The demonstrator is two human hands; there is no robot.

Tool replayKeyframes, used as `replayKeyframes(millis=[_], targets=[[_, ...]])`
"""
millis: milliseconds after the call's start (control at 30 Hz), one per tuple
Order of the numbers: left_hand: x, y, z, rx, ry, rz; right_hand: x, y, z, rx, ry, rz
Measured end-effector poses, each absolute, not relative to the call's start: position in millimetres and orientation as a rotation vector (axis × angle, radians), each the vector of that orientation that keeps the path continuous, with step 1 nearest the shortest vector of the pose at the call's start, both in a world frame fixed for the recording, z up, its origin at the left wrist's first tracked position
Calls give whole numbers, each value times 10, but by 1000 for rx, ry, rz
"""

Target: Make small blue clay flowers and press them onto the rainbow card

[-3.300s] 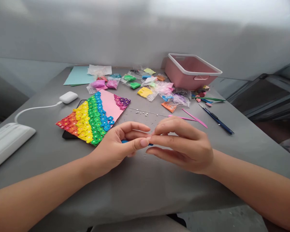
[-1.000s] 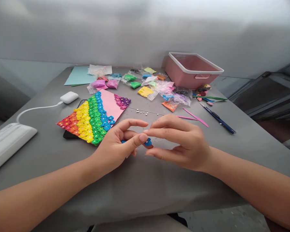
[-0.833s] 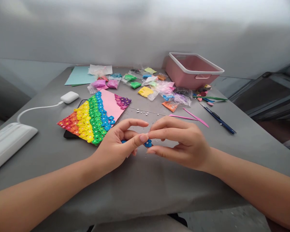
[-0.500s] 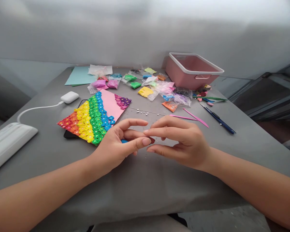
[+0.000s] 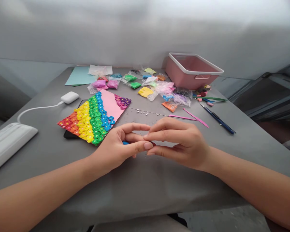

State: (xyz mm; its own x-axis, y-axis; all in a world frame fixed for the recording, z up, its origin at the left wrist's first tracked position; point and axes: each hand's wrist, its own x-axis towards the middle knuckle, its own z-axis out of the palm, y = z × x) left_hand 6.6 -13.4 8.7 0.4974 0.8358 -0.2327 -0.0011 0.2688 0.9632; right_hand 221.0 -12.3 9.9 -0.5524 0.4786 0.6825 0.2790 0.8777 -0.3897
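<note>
My left hand and my right hand meet fingertip to fingertip low over the grey table. The left fingers curl round a small blue clay piece, of which only a sliver shows. My right hand's thumb and fingers are pinched together against the left fingertips; what they hold is hidden. Just left of the hands lies a pink card covered in bands of red, orange, yellow, green, blue and purple clay flowers.
Several bags of coloured clay lie behind the card. A pink bin stands at the back right. Pink modelling sticks, a blue tool, tiny white beads, a white earbud case and a white device are around.
The blue clay flower seen between the fingertips a second ago is now hidden as both hands closed in and dropped slightly. The left index finger has curled down.
</note>
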Motion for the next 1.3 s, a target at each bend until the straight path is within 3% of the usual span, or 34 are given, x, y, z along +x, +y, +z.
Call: replayKeyframes(millis=[1033,1300], targets=[[95,-119,53,1073,726,771,2213,-108,156,-588,-2195,366],[4,-112,181,1273,961,871,2187,-140,188,-660,-2044,494]])
